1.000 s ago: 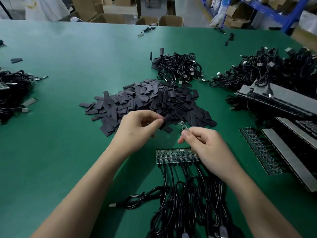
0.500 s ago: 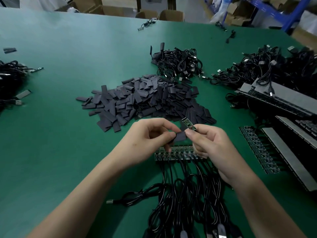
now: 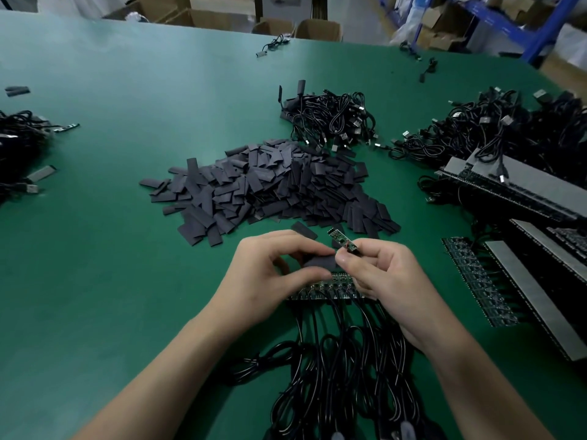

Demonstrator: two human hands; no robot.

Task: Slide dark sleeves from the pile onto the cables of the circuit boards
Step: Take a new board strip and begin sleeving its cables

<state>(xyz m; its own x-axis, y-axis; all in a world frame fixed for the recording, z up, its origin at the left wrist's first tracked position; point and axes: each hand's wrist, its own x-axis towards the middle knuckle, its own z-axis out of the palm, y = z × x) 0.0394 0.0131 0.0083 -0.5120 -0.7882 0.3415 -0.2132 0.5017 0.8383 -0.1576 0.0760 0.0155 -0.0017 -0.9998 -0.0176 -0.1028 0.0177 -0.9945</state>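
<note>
Dark sleeve point(image 3: 319, 261) part-hidden in left hand point(image 3: 270, 277); right hand point(image 3: 387, 277) pinches board point(image 3: 342, 241).

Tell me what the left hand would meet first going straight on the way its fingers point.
Probably the right hand, right beside the dark sleeve the left hand pinches; the gap is unclear.

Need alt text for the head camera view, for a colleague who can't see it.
Over a green table, the left hand pinches a dark sleeve beside a small circuit board that the right hand holds up. A pile of sleeves lies beyond; a row of cabled boards lies beneath the hands.
</note>
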